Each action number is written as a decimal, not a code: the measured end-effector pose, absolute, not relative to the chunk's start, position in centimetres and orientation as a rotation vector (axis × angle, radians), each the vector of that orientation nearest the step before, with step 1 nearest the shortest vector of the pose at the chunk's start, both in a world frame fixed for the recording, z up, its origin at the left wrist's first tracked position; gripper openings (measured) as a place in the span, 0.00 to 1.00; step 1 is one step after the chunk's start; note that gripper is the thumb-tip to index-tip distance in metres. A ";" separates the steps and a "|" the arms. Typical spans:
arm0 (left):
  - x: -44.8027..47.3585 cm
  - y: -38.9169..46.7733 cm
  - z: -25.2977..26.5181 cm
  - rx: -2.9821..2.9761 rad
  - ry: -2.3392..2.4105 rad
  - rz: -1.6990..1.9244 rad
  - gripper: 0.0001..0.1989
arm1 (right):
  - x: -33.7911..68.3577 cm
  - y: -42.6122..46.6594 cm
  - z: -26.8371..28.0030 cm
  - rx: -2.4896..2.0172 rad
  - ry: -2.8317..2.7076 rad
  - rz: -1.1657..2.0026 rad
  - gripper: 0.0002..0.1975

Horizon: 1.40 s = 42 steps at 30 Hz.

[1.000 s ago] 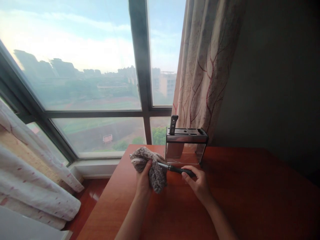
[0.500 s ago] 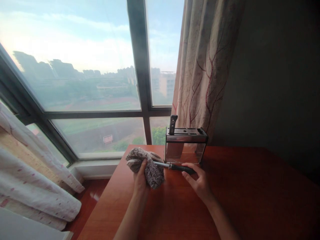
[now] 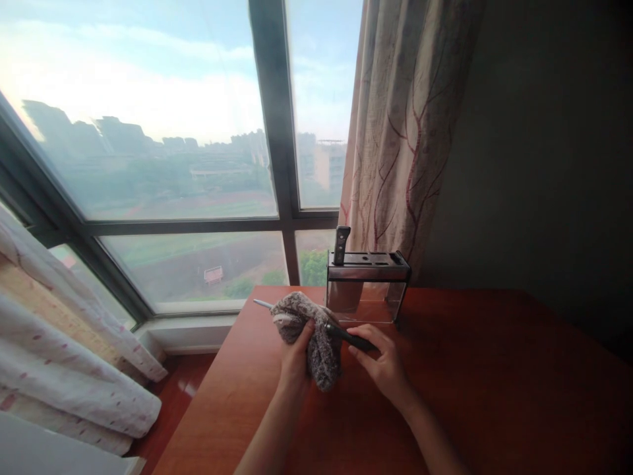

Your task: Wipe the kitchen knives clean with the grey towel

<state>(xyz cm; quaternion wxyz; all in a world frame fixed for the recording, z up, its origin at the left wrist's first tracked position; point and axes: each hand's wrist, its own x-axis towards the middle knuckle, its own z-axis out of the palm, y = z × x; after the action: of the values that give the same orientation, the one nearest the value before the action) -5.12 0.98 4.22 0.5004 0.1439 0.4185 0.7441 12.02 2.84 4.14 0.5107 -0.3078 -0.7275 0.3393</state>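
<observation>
The knife holder (image 3: 368, 272) stands on the table (image 3: 475, 349), behind the cloth (image 3: 324, 349), rightward.

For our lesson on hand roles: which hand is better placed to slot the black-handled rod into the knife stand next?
Probably the right hand: it holds the rod by its handle, while the left hand clasps the cloth around it.

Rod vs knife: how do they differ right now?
- Pose: the rod lies aslant, passing through the bunched cloth; the knife stands upright, handle up, in the rack.
- State: the rod's handle is in the right hand; neither hand touches the knife.
- Shape: the rod's shaft is thin; the knife's blade, behind the rack's clear side, looks broad.
Shared: both have dark handles.
</observation>
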 end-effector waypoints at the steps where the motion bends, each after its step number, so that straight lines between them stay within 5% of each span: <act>1: -5.7 1.1 4.5 0.356 1.011 1.828 0.21 | 12.2 3.0 4.1 -0.737 -1.736 0.825 0.11; 14: -9.0 2.2 5.2 0.163 1.034 2.070 0.11 | 13.7 4.2 3.3 -0.724 -1.652 0.731 0.09; 28: -3.6 1.0 2.5 0.361 0.979 1.720 0.26 | 11.1 3.0 2.5 -0.669 -1.726 0.834 0.11; 42: -7.8 1.7 5.2 0.268 1.066 2.005 0.15 | 14.3 3.7 4.2 -0.924 -1.600 1.086 0.09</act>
<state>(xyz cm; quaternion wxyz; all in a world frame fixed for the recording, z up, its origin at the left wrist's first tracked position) -7.78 1.69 5.21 0.4147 0.1067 0.4244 0.7979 14.32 3.68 4.24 0.4788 -0.3786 -0.6553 0.4450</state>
